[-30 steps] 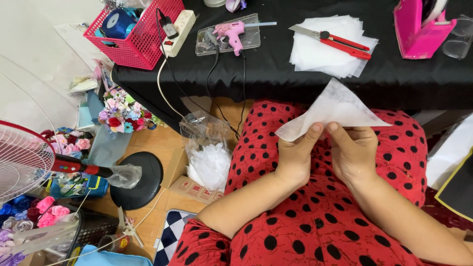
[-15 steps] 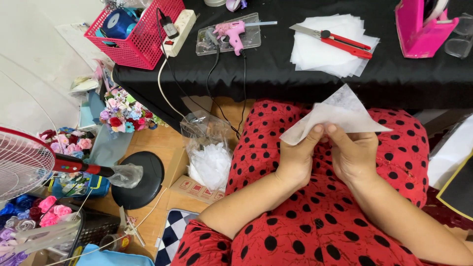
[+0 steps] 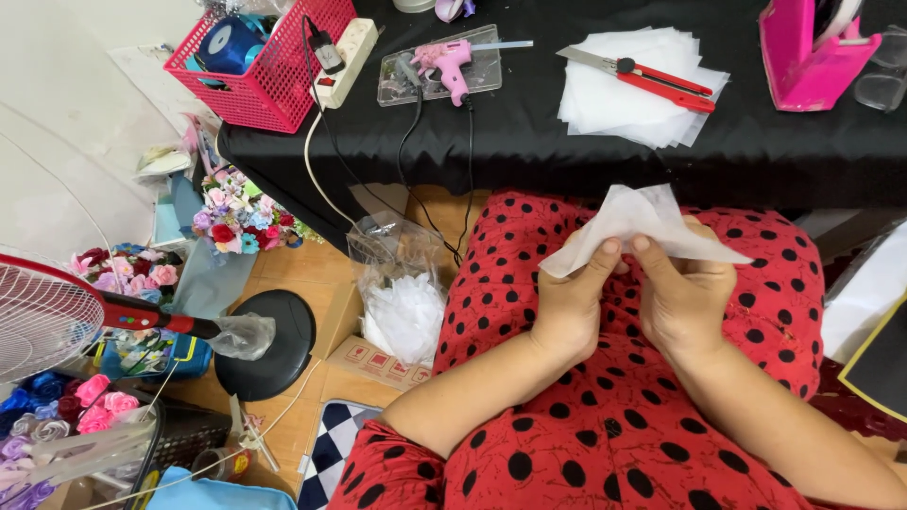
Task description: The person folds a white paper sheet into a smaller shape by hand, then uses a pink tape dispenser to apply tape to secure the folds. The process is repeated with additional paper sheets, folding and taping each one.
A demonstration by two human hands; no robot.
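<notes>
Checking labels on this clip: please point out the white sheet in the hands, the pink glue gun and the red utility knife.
white sheet [image 3: 652, 219], head view, on its flat middle.
pink glue gun [image 3: 452, 62], head view, on its body.
red utility knife [image 3: 661, 80], head view, on its red handle.

Table edge [image 3: 529, 165] just ahead; lap free.

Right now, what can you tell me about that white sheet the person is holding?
The white sheet looks thin, soft and slightly see-through, like tissue or fabric. It is crumpled and folded, with one corner pointing right. Both hands pinch it above the lap: the left hand grips its lower left edge, the right hand holds it from underneath.
</notes>
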